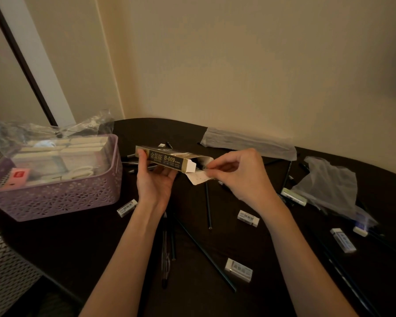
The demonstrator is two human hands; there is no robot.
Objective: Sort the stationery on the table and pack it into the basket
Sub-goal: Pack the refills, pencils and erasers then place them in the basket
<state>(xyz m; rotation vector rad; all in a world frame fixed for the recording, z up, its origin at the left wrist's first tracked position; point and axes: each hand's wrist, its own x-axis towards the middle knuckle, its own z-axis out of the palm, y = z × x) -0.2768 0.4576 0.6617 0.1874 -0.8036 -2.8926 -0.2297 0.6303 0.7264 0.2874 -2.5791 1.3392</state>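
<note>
Clearly the step in hand is getting a pen box point(167, 159) ready for filling: the left hand point(157, 177) is cradling it from below, thumb curled over its near end, and holding it level above the table point(82, 239). The right hand point(236, 173) is pinching the flap point(199, 178) at the open end, fingers bunched tight on the card. Whether something thin is also sitting between those fingertips is too blurred to tell.

To do this well, I judge the left hand should be keeping the box steady with the mouth tilted slightly up, so whatever goes in is sliding to the far end and not spilling back. The right hand is better off folding the flap fully clear of the mouth than tugging it, since thin card tears at the crease.

Loose pens point(167, 243) and thin refills point(206, 253) are lying scattered on the dark cloth below the forearms, with erasers point(238, 269) dotted among them. Gathering the sticks parallel first should be making loading easier.

Over on the left, the basket point(55, 197) is sitting on the table, well apart from the hands and already holding boxed goods. Beside the right arm, plastic bags point(327, 184) are lying crumpled.
</note>
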